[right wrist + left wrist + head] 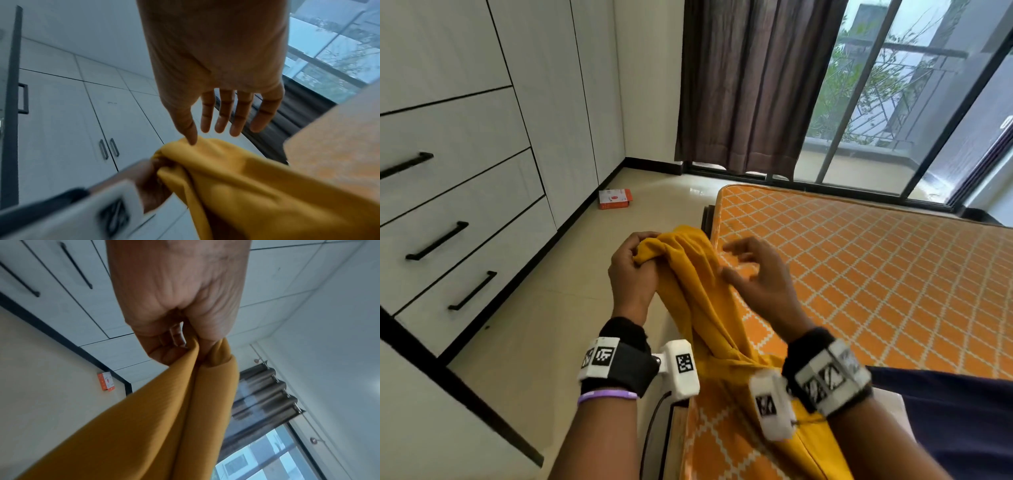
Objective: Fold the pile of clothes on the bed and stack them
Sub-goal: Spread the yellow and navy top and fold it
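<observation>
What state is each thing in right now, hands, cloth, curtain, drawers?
Left hand: grips the bunched top of the cloth.
Right hand: fingers spread, holds nothing.
Yellow cloth: unfolded, held up, trailing onto the bed.
Curtain: partly drawn.
Drawers: closed.

Left hand (176,293) — fingers around yellow garment (164,418)

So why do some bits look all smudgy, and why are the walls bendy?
Head view: sharp, but the wide lens bends the wardrobe; right hand smeared. Left wrist view: yellow cloth soft. Right wrist view: left hand and its wrist band smeared.
</observation>
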Demonstrator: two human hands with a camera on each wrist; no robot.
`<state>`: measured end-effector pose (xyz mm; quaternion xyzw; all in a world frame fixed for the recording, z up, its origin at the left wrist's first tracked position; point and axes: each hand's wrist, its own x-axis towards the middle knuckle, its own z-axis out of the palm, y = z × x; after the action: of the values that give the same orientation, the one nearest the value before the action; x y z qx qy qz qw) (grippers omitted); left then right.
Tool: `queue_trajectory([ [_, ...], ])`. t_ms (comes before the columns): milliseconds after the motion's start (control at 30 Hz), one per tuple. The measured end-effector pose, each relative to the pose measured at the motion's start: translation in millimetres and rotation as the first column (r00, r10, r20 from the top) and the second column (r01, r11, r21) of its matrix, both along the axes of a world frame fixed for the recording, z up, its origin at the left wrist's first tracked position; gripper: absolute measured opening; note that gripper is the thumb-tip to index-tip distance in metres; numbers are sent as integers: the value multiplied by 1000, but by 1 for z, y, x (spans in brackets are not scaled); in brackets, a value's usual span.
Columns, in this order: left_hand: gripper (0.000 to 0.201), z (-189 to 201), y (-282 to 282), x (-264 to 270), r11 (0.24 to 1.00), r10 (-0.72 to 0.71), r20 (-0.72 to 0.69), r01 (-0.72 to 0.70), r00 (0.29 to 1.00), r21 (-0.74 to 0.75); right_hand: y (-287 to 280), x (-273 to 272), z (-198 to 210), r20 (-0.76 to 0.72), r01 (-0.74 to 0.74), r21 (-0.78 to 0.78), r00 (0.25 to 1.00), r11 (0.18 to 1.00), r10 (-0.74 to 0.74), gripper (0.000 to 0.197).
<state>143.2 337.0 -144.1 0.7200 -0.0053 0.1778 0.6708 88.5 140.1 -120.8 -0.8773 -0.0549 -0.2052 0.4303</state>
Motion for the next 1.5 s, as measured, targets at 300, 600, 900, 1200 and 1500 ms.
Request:
queue_trajectory([
  [300,45,-13,37,9,990,-135,-76,132,988,-51,17,-82,-118,-215,-15,-223,976,975,-34,28],
  [600,19,-17,62,2,880,40,-5,-33,999,474,27,-90,-128,38,145,-390,989,909,-141,17],
  [900,26,-28,85,-8,796,168,-112,-68,979,602,33,-81,-125,-413,-135,-492,906,860,-94,45],
  [1200,14,-27,95,-11,843,196,-212,-55,957,535,15,-86,-134,-349,34,-237,930,971,-117,38],
  [1500,35,-24,74,-3,977,-32,-167,66,985,203,70,-42,-84,-259,-182,-269,959,946,111,36],
])
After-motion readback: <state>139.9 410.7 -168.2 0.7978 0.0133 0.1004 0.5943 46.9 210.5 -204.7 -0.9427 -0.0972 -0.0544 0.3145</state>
